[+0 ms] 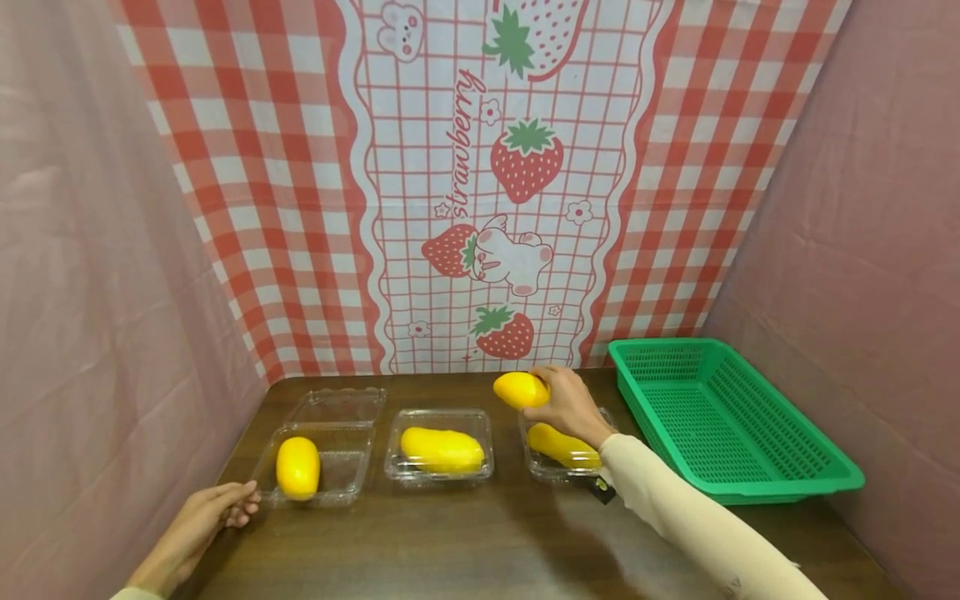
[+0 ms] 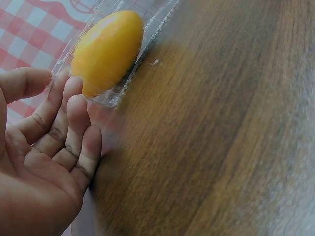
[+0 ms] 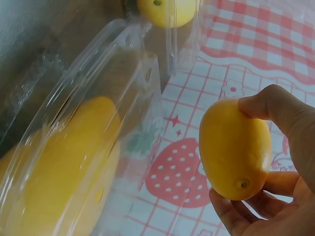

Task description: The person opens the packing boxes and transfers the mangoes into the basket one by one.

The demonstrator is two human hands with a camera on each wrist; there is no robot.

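My right hand (image 1: 564,406) grips a yellow mango (image 1: 521,390) in the air, above and behind the right-hand clear plastic container. In the right wrist view the thumb lies on one side of this mango (image 3: 235,150) and the fingers on the other. My left hand (image 1: 217,510) pinches the near left corner of an open clear plastic container (image 1: 341,485) between thumb and forefinger. One mango (image 1: 297,467) lies in its left half, and its lid (image 1: 341,407) is folded back toward the wall.
A closed clear container (image 1: 392,475) with yellow mango inside stands mid-table; another (image 1: 538,477) sits partly behind my right arm, a small black label (image 1: 601,490) at its front. A green basket (image 1: 750,487) stands at the right. Checkered strawberry cloth (image 1: 300,250) hangs behind the table.
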